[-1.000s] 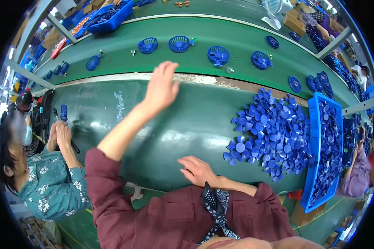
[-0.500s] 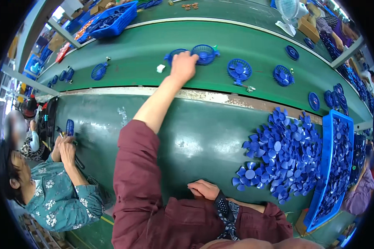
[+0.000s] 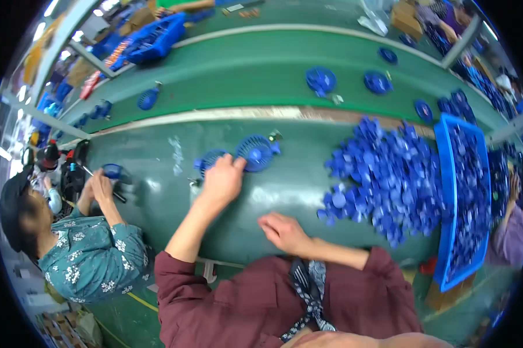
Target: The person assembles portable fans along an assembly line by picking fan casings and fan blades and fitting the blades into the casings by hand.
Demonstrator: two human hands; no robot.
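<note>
My left hand (image 3: 224, 180) is closed on two round blue fan guards, low over the green worktable (image 3: 157, 203). One fan guard (image 3: 255, 153), ribbed like a basket with a small metal piece at its edge, shows on the right of my fingers. The other fan guard (image 3: 212, 161) is partly covered by the hand. My right hand (image 3: 286, 233) hovers near the table's front edge, its fingers loosely curled together with nothing visible in them. To its right lies a heap of blue fan blades (image 3: 383, 180).
A blue crate (image 3: 447, 203) of fan blades stands at the right. Beyond a pale ledge (image 3: 261, 114) runs a green belt (image 3: 227, 75) carrying several fan guards (image 3: 320, 80). On the left a co-worker (image 3: 93, 249) in a flowered top works on a blue part.
My left hand has drawn two fan guards off the belt, over the ledge and toward me. My right hand has risen slightly from the table edge. The view has shifted.
</note>
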